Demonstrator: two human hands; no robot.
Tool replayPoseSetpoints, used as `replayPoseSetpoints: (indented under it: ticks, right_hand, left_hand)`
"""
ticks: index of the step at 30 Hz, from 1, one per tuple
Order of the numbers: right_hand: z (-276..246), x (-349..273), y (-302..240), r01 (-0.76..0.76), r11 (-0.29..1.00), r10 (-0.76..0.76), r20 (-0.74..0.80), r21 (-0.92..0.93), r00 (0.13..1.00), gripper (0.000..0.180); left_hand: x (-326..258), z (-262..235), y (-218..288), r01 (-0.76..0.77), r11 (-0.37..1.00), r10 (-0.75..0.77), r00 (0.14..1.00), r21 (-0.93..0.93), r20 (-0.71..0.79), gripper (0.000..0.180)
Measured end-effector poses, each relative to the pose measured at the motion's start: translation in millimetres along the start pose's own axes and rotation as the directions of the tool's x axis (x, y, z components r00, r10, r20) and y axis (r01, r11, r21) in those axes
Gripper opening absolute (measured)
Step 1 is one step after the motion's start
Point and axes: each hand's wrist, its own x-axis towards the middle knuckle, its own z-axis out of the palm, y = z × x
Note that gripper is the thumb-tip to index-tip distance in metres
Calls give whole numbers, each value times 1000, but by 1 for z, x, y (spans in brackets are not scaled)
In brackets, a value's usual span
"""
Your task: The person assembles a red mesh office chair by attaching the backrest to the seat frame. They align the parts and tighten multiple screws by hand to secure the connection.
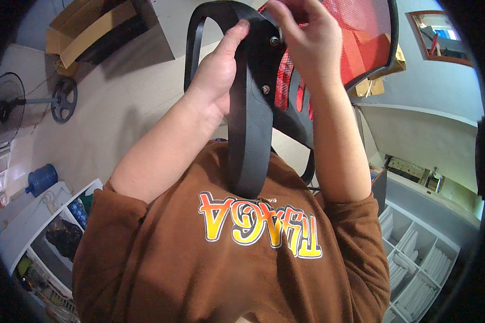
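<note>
A black loop-shaped chair armrest stands in front of my chest, its lower curve against my brown shirt. My left hand is closed around it, with the thumb on its upper part. Two bolts show on its side, an upper bolt and a lower bolt. Beside the armrest is a red mesh chair back with a black frame. My right hand is at the top edge, just above and right of the upper bolt, fingers curled and thumb bent in. What its fingers pinch is hidden.
An open cardboard box is at the far left. Below it stands a fan with a round base. A blue water bottle and a white shelf are at left. White compartments holding stacked white items are at lower right.
</note>
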Motion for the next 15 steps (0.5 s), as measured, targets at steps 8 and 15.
replayPoseSetpoints:
  ticks: [8,15]
  right_hand:
    - [-22,-48,50,101,964,-113,-35,-245,993,17]
    - [-17,-60,50,334,924,-344,-22,-188,939,16]
  left_hand:
    - [4,-6,4,6,996,-3,999,87,-37,51]
    - [10,-15,3,31,995,-32,999,96,5,50]
